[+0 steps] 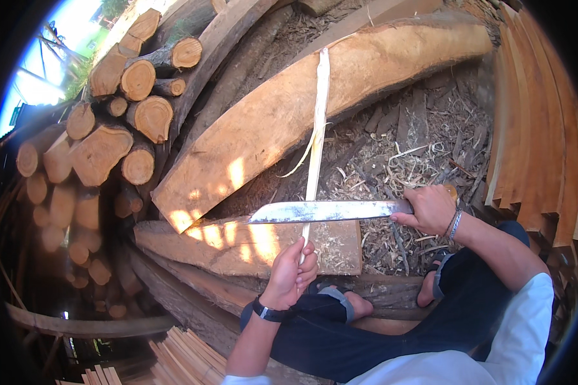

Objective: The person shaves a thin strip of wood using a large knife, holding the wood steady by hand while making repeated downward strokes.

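Left hand (292, 273) has its fingers curled tight round the near end of a pale stick (321, 115); right hand (433, 208) has its fingers wrapped round the handle of a long knife (327, 211). Stick runs away from the body, over the short board (327, 247) and across the long slab (270, 128), far end over the slab. Blade lies across the stick just beyond the left fingers, tip to the left; can't tell if it's touching or hovering, or which edge is sharp. A thin peeled strip (315, 146) hangs off the stick. Main risk: blade sliding toward the left fingers, cause would be a stroke pulled nearer the body or a skip off a knot. Second: stick rolling or swinging, since only one hand visibly grips it. Third: blade digging too deep and splitting the thin stick. Also bare toes on the foot (359, 307) near the board, exposed if the knife slips low. Loose shavings (417, 154) underfoot could spoil footing.
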Motion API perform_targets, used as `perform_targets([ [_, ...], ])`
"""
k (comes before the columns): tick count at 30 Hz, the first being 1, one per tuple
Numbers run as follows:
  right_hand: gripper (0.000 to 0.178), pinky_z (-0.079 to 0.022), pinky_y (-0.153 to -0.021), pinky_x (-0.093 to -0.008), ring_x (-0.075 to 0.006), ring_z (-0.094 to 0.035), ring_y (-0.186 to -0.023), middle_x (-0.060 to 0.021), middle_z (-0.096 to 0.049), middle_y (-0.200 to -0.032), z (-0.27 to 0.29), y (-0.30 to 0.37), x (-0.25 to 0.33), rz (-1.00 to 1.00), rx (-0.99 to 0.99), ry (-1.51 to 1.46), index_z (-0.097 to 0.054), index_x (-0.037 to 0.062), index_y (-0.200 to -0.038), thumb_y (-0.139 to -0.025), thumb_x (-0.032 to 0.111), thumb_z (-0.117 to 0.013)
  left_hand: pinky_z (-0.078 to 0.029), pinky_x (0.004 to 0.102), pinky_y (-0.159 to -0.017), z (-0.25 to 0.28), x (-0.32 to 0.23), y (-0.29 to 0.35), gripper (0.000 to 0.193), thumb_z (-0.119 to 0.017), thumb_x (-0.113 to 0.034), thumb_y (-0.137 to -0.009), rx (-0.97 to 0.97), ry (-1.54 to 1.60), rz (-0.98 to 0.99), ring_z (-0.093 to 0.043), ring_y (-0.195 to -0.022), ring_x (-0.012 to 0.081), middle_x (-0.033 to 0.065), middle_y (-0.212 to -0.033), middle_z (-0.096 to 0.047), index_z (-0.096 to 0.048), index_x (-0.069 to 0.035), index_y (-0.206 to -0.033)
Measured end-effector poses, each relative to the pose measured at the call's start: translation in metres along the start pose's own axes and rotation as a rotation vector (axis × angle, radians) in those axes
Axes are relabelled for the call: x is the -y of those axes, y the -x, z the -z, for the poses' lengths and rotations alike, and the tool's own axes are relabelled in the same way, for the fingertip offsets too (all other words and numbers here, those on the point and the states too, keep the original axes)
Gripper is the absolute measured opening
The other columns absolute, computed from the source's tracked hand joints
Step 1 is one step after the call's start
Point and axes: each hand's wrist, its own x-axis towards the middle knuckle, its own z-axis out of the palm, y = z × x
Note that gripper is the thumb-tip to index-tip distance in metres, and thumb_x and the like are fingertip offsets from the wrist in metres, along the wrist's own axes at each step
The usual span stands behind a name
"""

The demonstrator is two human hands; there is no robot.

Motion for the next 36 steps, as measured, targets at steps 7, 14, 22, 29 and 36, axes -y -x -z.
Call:
perform_targets([
  [7, 0.067, -0.051, -0.062, -0.0493, -0.0400, -0.064, -0.062, -0.0211, -0.062, -0.063, -0.001, 0.000, -0.003, -0.041, -0.022, -0.032, -0.061, 0.0000, -0.074, -0.090, 0.064, -0.050, -0.020, 0.0212, -0.033, -0.001, -0.002, 0.001, 0.035, -0.028, -0.034, -0.107, 0.011, 0.061, 0.009, -0.022, -0.040, 0.0051, -0.0060, -0.054, -0.026, -0.042, -0.014, -0.082],
  [14, 0.063, -0.050, -0.061, -0.0498, -0.0403, -0.063, -0.061, -0.0207, -0.062, -0.062, 0.000, -0.001, -0.003, -0.045, 0.013, -0.029, -0.061, -0.0002, -0.076, -0.090, 0.060, -0.052, -0.020, 0.0217, -0.035, 0.000, 0.000, -0.003, 0.034, -0.029, -0.033, -0.107, 0.023, 0.071, 0.014, -0.022, -0.040, 0.0057, -0.0056, -0.055, -0.026, -0.041, -0.013, -0.082],
  [22, 0.069, -0.051, -0.059, -0.0475, -0.0382, -0.065, -0.061, -0.0204, -0.062, -0.062, 0.004, 0.002, 0.003, 0.030, 0.000, 0.009, -0.062, -0.0004, -0.075, -0.088, 0.066, -0.050, -0.020, 0.0216, -0.034, 0.003, -0.002, -0.001, 0.036, -0.029, -0.035, -0.107, 0.023, 0.067, 0.010, -0.022, -0.039, 0.0056, -0.0058, -0.053, -0.025, -0.042, -0.014, -0.081],
  [29, 0.071, -0.051, -0.057, -0.0469, -0.0370, -0.065, -0.059, -0.0194, -0.062, -0.060, 0.001, 0.009, 0.003, 0.106, 0.015, 0.030, -0.062, 0.0002, -0.073, -0.087, 0.069, -0.050, -0.021, 0.0211, -0.034, 0.001, -0.003, 0.000, 0.035, -0.030, -0.034, -0.107, 0.002, 0.047, 0.006, -0.022, -0.039, 0.0057, -0.0059, -0.053, -0.026, -0.042, -0.014, -0.081],
  [36, 0.072, -0.050, -0.057, -0.0472, -0.0370, -0.064, -0.058, -0.0188, -0.061, -0.058, 0.001, 0.009, 0.008, 0.092, 0.031, 0.003, -0.062, 0.0003, -0.073, -0.086, 0.070, -0.049, -0.023, 0.0201, -0.034, 0.007, -0.002, 0.000, 0.034, -0.029, -0.031, -0.107, 0.081, 0.112, -0.012, -0.024, -0.039, 0.0054, -0.0062, -0.053, -0.028, -0.045, -0.011, -0.084],
])
